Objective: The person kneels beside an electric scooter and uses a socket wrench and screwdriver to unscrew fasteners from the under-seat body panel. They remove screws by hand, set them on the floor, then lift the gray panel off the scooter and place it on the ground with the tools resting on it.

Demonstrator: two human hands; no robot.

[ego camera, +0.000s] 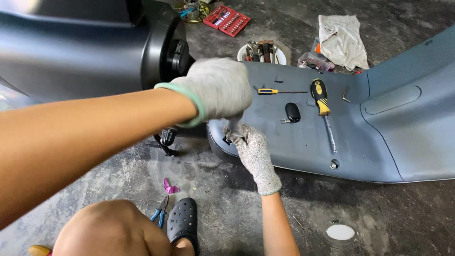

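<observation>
Two gloved hands at the near-left edge of a grey scooter panel (308, 142).
Left hand (219, 87) arched palm-down, right hand (250, 149) reaching up, fingers pinched on a small fitting (233, 127); its axis unclear.

One head-worn view, looking steeply down, close over the grey scooter panel (332, 137) on concrete floor (227, 208)

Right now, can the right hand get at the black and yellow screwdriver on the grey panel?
Probably yes: the screwdriver lies uncovered on the panel, with nothing between it and the right hand, but that hand is busy at the panel's edge.
</observation>
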